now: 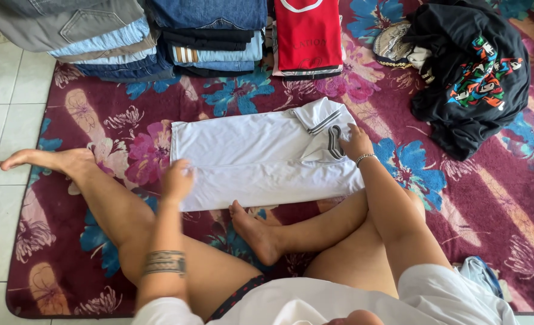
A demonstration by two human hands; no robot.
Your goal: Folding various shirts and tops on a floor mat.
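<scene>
Head view: floral rug (490,198) on the tiled floor, w/ stacks of folded jeans (158,36) and a red top (308,36) along the far edge, black printed garment (471,78) heaped far right. White polo shirt (249,159) lies flat mid-rug, just beyond the crossed legs, folded into a long strip; long axis runs left-right, striped collar (327,135) pointing right. Hands apart: left hand (176,179) presses flat on the hem end, prob. pinning the fold; right hand (357,143) rests at the collar, fingers curled on fabric.
</scene>
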